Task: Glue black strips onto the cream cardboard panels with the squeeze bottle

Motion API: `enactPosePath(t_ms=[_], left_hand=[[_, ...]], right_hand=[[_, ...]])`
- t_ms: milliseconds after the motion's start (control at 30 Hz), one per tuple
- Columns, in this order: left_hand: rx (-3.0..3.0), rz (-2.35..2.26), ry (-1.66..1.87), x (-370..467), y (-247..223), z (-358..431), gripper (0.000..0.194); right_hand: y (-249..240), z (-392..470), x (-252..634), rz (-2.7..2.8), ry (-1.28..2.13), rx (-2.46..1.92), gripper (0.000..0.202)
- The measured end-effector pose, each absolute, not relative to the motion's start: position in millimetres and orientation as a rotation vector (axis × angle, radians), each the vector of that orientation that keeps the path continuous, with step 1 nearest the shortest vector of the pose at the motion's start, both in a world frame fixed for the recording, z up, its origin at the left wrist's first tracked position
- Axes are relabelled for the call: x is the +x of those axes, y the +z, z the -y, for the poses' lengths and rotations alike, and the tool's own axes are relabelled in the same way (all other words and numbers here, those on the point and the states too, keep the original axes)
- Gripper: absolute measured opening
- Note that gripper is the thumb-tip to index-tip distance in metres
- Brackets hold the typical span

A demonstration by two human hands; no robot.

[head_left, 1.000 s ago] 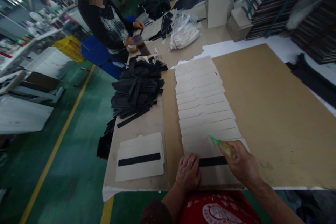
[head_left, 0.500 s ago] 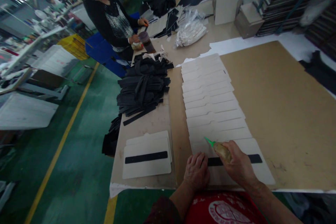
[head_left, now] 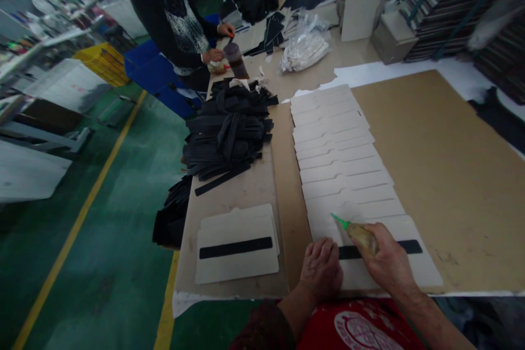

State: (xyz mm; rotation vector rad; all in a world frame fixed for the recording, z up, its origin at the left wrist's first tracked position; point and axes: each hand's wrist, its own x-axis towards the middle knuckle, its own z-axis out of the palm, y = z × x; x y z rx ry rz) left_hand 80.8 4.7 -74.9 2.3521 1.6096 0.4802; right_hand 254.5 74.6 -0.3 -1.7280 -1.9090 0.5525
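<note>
My right hand (head_left: 389,262) is wrapped round a squeeze bottle (head_left: 364,239) with yellowish-brown contents and a green nozzle. The nozzle tip points up and left, just over the row of overlapping pale cardboard panels (head_left: 342,161). Under the bottle, a black strip (head_left: 410,246) lies across the nearest panel. My left hand (head_left: 322,268) rests at this panel's left edge, by the strip's end, its fingers curled close together. Whether anything is between them is hidden. Left of it lie a few more pale panels (head_left: 238,224), the top one with a black strip (head_left: 235,248).
A heap of black strips (head_left: 227,136) covers the table's left side. Behind it stand a dark-filled container (head_left: 237,63) and a plastic bag (head_left: 305,49). A co-worker (head_left: 176,27) is at the far left edge. Tall board stacks (head_left: 443,3) rise at back right.
The whole view has shifted slightly, so the table appears farther right. Both hands keep nearly the same place over the nearest panel, and the bottle stays in my right hand.
</note>
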Motion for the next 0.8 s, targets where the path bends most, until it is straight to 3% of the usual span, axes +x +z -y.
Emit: enactPosePath(t_ms=[300,800], left_hand=[[2.302,-1.56,0.501,80,-77,-8,0.052],[2.222,-1.525,0.514,80,-74,-9,0.051]], right_hand=[[5,-71,226,1.954,0.656,-1.667,0.021],[-2,-65,223,1.83,0.741,-1.735,0.029]])
